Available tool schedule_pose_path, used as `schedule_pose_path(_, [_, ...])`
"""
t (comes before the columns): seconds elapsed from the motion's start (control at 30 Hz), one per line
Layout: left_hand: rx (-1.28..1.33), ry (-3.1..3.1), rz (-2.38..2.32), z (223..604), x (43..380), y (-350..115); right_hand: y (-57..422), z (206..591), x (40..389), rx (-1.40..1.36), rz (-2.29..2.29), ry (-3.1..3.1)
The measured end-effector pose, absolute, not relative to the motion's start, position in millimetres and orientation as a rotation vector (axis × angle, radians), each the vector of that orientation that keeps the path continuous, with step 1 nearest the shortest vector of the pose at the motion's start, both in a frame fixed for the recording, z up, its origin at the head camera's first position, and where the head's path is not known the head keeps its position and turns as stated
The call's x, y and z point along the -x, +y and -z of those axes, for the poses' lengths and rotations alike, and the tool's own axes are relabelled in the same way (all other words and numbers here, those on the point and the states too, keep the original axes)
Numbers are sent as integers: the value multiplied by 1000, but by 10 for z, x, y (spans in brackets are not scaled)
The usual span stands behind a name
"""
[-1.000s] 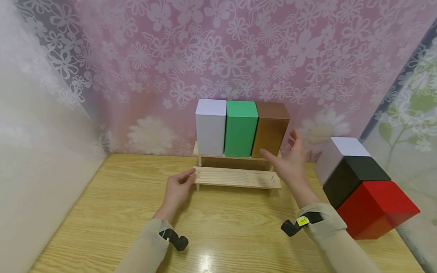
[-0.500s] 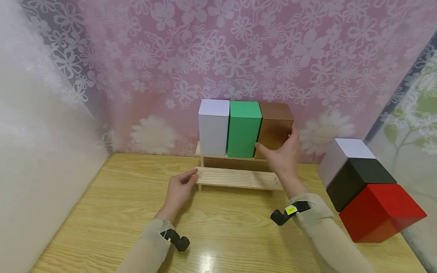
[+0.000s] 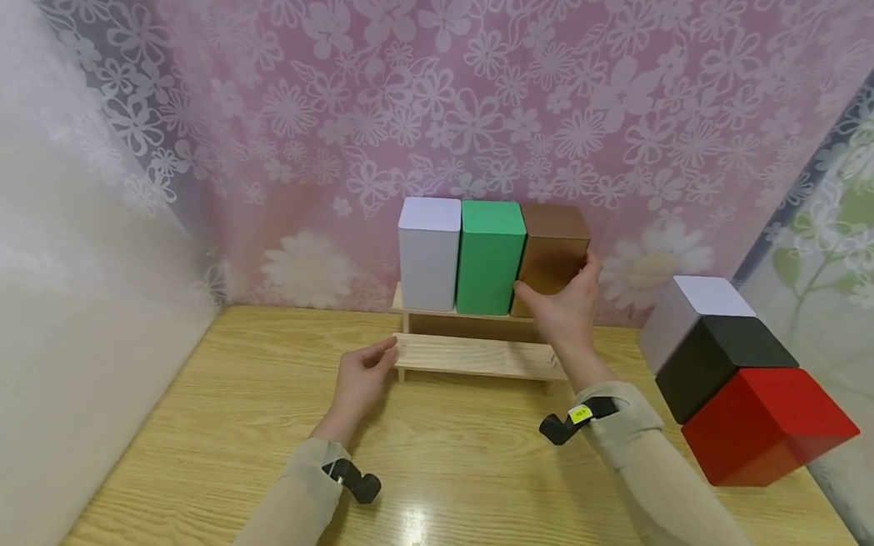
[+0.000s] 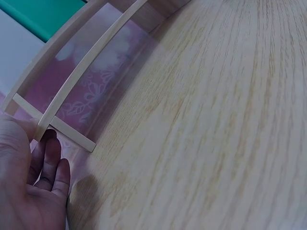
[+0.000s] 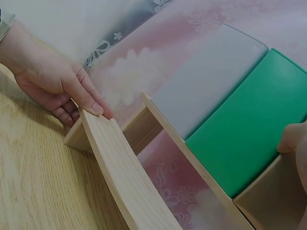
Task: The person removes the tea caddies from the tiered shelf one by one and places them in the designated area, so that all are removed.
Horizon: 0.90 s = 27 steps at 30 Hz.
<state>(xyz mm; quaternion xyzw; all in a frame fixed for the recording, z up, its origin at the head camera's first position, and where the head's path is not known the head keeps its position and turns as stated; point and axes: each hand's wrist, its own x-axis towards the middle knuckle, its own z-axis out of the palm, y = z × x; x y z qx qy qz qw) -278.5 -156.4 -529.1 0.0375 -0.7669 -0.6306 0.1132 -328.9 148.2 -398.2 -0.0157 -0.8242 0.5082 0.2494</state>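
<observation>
A two-tier wooden rack [image 3: 477, 356] stands on the table against the curtain. On its upper tier are a white box [image 3: 427, 256], a green box [image 3: 490, 260] and a brown box [image 3: 554, 259], side by side and upright. My left hand [image 3: 359, 381] pinches the left end of the lower tier, thumb on top, as the right wrist view also shows. My right hand [image 3: 565, 314] grips the brown box, thumb across its front near the green box and fingers at its right side. Only the edge of my right hand shows in the right wrist view.
At the right, a second white box [image 3: 693, 310], a black box [image 3: 728, 362] and a red box [image 3: 769, 423] stand close together on the wooden table [image 3: 462, 475]. A pink flowered curtain [image 3: 325, 132] hangs behind, with pale walls of cloth at both sides.
My right hand has moved left from beside the brown box and closed around it. My left hand has stayed at the lower tier's end; the boxes stand as before.
</observation>
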Motion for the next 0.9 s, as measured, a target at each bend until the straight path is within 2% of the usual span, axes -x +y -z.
schedule_pose_path(0.53, [-106, -2238, 1848, 5302, 2796, -1572, 1496, 3943, 3235, 121, -1429, -2207])
schedule_pose_path(0.9, [-118, -2243, 1848, 5286, 2789, -1547, 1521, 3968, 3231, 59, -1378, -2116])
